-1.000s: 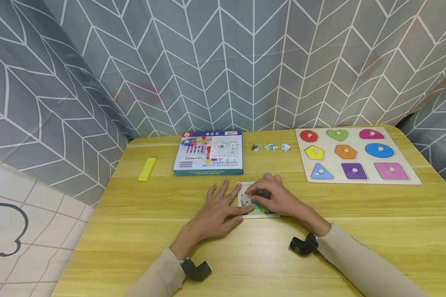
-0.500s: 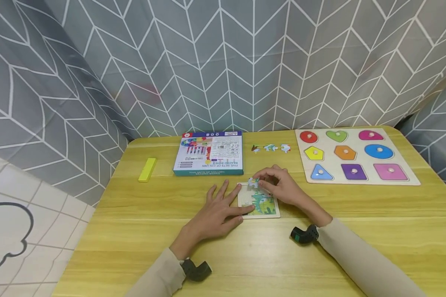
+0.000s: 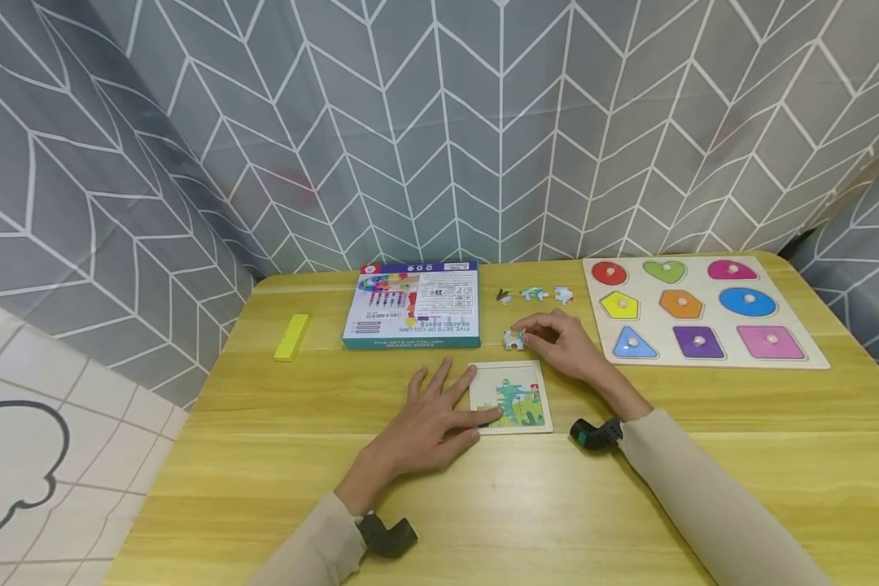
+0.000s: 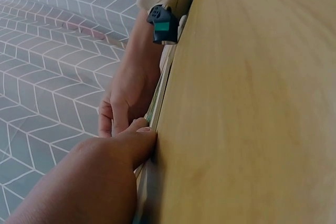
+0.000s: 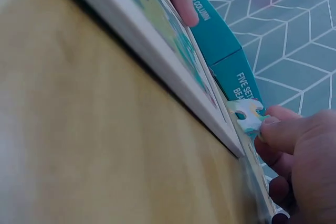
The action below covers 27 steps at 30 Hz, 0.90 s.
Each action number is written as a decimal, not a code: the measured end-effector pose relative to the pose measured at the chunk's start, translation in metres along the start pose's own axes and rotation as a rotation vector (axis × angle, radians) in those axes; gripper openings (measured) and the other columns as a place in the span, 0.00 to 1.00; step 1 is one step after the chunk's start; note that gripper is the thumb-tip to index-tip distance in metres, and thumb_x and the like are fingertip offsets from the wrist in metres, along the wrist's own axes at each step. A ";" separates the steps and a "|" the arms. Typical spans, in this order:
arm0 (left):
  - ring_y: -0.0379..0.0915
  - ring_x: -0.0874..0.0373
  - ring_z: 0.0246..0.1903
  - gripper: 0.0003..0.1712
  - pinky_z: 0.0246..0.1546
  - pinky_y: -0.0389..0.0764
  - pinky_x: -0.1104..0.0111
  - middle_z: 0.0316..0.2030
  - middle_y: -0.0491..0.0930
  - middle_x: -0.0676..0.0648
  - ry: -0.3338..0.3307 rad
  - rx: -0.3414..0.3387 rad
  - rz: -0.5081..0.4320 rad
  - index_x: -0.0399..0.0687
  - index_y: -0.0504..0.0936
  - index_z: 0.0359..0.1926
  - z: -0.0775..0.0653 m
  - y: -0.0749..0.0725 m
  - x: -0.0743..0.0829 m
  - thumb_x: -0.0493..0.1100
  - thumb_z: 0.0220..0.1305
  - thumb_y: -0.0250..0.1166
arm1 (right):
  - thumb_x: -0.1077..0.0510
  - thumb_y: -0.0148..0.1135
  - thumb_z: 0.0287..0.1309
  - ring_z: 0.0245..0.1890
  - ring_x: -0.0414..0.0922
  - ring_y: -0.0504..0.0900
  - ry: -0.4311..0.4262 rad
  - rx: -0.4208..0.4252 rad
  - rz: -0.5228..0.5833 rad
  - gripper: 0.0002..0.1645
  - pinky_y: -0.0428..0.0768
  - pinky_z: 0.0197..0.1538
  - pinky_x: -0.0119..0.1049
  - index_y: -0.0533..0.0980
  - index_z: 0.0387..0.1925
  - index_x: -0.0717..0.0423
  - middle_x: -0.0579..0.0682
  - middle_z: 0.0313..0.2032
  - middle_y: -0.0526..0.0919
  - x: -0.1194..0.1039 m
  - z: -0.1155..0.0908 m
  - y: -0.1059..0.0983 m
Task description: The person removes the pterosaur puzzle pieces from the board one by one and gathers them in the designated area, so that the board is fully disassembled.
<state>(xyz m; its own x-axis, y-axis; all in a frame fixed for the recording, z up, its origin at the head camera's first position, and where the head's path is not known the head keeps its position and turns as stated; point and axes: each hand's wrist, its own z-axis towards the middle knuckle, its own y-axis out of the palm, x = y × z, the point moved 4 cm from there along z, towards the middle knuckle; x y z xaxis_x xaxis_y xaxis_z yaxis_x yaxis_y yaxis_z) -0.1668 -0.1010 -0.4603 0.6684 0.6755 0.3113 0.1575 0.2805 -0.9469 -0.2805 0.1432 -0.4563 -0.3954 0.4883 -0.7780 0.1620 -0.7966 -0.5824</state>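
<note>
My left hand lies with spread fingers on the table and across the left side of a small framed jigsaw board. A green dinosaur picture fills the board's lower right; pale bare backing shows at the upper left. Just beyond its far edge, my right hand pinches a jigsaw piece between thumb and fingers. Up close in the right wrist view, that piece is white with some green and yellow. The left wrist view shows the left hand mostly from behind, hiding most of the board.
Several loose jigsaw pieces lie in a row at the back. Left of them is a flat beaded-column box, then a yellow block. A wooden shape board with knobbed pieces lies right. A grey curtain hangs behind the table.
My right hand has lifted the jigsaw piece from the board's upper left and carried it away, past the board's far edge. The left hand stays in place.
</note>
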 end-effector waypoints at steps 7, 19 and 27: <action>0.31 0.34 0.81 0.23 0.74 0.39 0.35 0.82 0.47 0.45 -0.002 -0.001 -0.008 0.85 0.67 0.71 0.000 0.002 0.000 0.61 0.78 0.47 | 0.62 0.64 0.67 0.39 0.44 0.72 -0.020 0.016 -0.087 0.13 0.59 0.45 0.41 0.87 0.50 0.51 0.51 0.42 0.89 0.003 0.007 0.001; 0.32 0.34 0.81 0.23 0.74 0.40 0.34 0.82 0.48 0.45 0.005 0.013 -0.004 0.83 0.68 0.71 0.000 0.000 0.000 0.61 0.79 0.47 | 0.57 0.72 0.58 0.48 0.49 0.75 -0.011 0.029 -0.136 0.13 0.58 0.52 0.45 0.86 0.46 0.52 0.52 0.44 0.87 0.003 0.010 0.002; 0.32 0.34 0.81 0.23 0.74 0.40 0.35 0.82 0.48 0.45 0.002 0.009 -0.001 0.84 0.68 0.71 0.000 0.000 0.000 0.61 0.78 0.47 | 0.55 0.75 0.56 0.44 0.51 0.71 0.017 0.014 -0.206 0.13 0.57 0.48 0.45 0.86 0.43 0.52 0.52 0.40 0.82 0.002 0.011 0.003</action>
<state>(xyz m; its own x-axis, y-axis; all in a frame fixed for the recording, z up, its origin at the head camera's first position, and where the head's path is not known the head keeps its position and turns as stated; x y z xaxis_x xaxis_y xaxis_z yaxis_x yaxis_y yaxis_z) -0.1672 -0.1007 -0.4607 0.6700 0.6736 0.3119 0.1515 0.2872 -0.9458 -0.2903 0.1376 -0.4570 -0.4033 0.6477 -0.6464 0.0669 -0.6836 -0.7268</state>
